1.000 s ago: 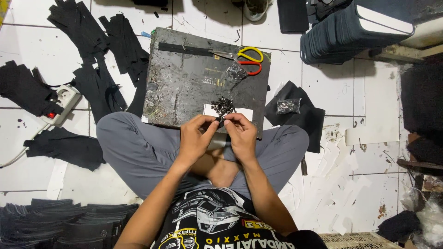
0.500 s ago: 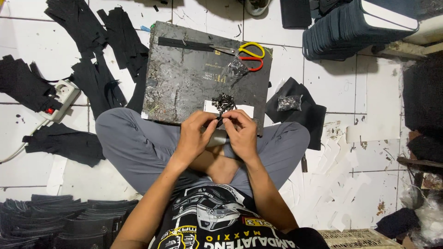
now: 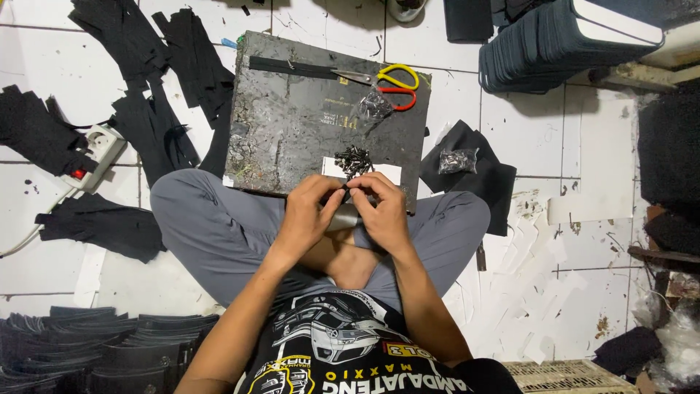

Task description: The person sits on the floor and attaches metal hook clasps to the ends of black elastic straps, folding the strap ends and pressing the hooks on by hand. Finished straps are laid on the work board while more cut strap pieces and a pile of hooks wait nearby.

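Both hands stay at the board's [image 3: 292, 131] near edge, fingers [image 3: 332, 195] pinching a small black piece [image 3: 345, 191].

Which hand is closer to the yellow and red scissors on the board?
Right. The right hand lies almost straight below the scissors, near the board's front edge; the left hand sits beside it, farther to the left.

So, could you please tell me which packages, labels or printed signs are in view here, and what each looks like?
Clear plastic bag: on the dark work board, beside the scissors; crumpled, holding small dark parts.
Second clear bag: on black fabric right of the board; small, same dark contents.
Pale printed mark: mid-board; small, faded.
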